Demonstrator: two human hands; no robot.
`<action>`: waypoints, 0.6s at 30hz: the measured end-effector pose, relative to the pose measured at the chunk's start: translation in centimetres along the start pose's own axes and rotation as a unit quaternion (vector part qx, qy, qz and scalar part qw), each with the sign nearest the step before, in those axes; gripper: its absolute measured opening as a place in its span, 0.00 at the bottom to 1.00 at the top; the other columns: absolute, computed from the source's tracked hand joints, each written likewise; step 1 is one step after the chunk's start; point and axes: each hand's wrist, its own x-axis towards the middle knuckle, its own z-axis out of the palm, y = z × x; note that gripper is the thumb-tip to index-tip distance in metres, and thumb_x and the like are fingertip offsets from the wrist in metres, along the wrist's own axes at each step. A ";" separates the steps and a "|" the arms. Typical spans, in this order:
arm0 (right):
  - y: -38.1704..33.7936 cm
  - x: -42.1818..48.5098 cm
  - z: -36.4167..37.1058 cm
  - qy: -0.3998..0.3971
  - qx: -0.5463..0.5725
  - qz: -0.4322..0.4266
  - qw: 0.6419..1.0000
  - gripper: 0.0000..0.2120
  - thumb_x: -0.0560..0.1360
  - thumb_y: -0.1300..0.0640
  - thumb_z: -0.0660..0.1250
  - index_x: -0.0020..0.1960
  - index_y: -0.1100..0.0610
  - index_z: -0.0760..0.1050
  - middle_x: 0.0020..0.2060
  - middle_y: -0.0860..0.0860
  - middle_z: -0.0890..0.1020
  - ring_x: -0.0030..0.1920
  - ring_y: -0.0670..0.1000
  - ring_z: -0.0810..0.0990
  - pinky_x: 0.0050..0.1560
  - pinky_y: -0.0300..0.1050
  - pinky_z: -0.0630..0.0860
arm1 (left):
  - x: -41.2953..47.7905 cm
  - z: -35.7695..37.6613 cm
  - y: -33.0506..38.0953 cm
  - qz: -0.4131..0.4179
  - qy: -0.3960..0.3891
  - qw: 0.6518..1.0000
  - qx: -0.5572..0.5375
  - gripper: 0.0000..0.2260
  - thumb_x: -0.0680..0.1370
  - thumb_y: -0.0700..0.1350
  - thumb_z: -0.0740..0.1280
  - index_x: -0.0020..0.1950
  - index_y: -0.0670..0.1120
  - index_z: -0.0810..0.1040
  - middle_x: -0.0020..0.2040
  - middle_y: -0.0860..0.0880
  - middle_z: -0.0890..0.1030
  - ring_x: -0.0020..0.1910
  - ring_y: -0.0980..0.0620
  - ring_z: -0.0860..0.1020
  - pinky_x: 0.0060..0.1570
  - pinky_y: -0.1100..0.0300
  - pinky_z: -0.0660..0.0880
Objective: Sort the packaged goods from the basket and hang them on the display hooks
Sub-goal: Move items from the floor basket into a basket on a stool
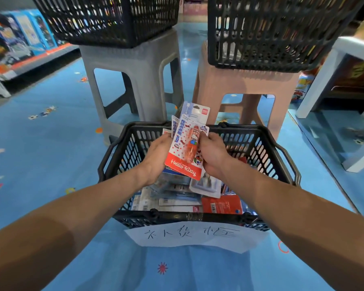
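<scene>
A black plastic basket (122,148) stands on the blue floor in front of me, holding several flat packaged goods (221,203). Above it, my left hand (156,158) grips a small stack of blister packs from the left side. The front pack is a red and white Hello Kitty pack (184,152) with an orange item inside. My right hand (211,153) pinches that front pack by its right edge. A white and blue pack (194,111) sticks up behind it. No display hooks are in view.
A paper label (195,235) hangs on the basket's near wall. Beyond it, a grey stool (132,68) and a pink stool (240,85) each carry a black basket (105,19) (277,34). Shelves of goods (15,45) run along the left; a white shelf unit (328,76) stands right.
</scene>
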 end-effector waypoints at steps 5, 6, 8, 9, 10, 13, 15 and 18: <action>-0.6 0.7 0.4 0.016 0.000 -0.007 1.000 0.15 0.85 0.48 0.61 0.60 0.59 0.73 0.50 0.57 0.86 0.48 0.57 0.87 0.52 0.62 0.84 | 0.4 0.1 0.5 -0.004 0.020 1.000 0.002 0.12 0.85 0.50 0.61 0.60 0.46 0.79 0.49 0.41 0.87 0.50 0.38 0.86 0.61 0.39 0.78; -0.8 0.9 0.4 0.024 -0.008 -0.018 1.000 0.14 0.85 0.48 0.60 0.59 0.59 0.73 0.50 0.57 0.86 0.49 0.57 0.87 0.53 0.62 0.84 | 0.5 -0.2 0.6 -0.003 0.024 1.000 -0.001 0.11 0.85 0.49 0.61 0.61 0.46 0.79 0.49 0.41 0.87 0.50 0.38 0.86 0.62 0.39 0.78; -1.0 1.3 0.7 0.027 -0.028 -0.043 0.998 0.13 0.85 0.47 0.59 0.57 0.57 0.74 0.51 0.56 0.86 0.51 0.56 0.86 0.55 0.61 0.83 | 0.6 -0.6 0.9 -0.002 0.029 1.000 -0.009 0.12 0.85 0.47 0.59 0.62 0.45 0.79 0.51 0.40 0.86 0.53 0.35 0.85 0.62 0.37 0.78; -1.1 1.5 0.9 0.019 -0.029 -0.051 0.998 0.14 0.85 0.47 0.59 0.58 0.57 0.74 0.52 0.56 0.86 0.52 0.56 0.86 0.56 0.61 0.83 | 0.7 -0.7 1.2 -0.001 0.026 1.000 -0.010 0.13 0.85 0.47 0.58 0.62 0.45 0.79 0.52 0.39 0.86 0.54 0.34 0.84 0.62 0.36 0.77; -1.3 1.6 1.2 0.006 -0.018 -0.055 0.998 0.15 0.85 0.46 0.59 0.60 0.57 0.74 0.53 0.56 0.86 0.52 0.57 0.86 0.56 0.62 0.82 | 0.8 -0.8 1.5 0.001 0.021 1.000 -0.007 0.13 0.86 0.48 0.58 0.63 0.45 0.79 0.52 0.39 0.86 0.54 0.34 0.84 0.64 0.35 0.76; -2.4 1.7 2.1 -0.017 -0.023 -0.057 0.998 0.16 0.85 0.47 0.59 0.60 0.59 0.74 0.52 0.59 0.85 0.53 0.59 0.86 0.56 0.64 0.82 | 0.9 -1.3 2.7 -0.004 0.007 1.000 -0.027 0.17 0.87 0.54 0.55 0.63 0.47 0.79 0.53 0.43 0.87 0.54 0.41 0.85 0.64 0.39 0.77; -3.1 1.4 3.0 -0.005 -0.054 -0.062 0.997 0.14 0.85 0.49 0.59 0.57 0.60 0.73 0.51 0.62 0.84 0.53 0.62 0.85 0.56 0.64 0.82 | 0.5 -2.1 3.5 -0.019 -0.010 0.999 -0.040 0.20 0.86 0.59 0.55 0.64 0.49 0.80 0.55 0.45 0.87 0.54 0.44 0.85 0.61 0.44 0.78; -4.9 -0.2 4.9 0.001 -0.071 -0.057 0.996 0.12 0.85 0.50 0.58 0.52 0.57 0.73 0.49 0.60 0.83 0.52 0.60 0.84 0.56 0.63 0.81 | -0.7 -3.4 5.9 -0.053 -0.027 0.994 -0.094 0.20 0.81 0.59 0.68 0.70 0.52 0.76 0.59 0.44 0.86 0.57 0.41 0.85 0.61 0.42 0.79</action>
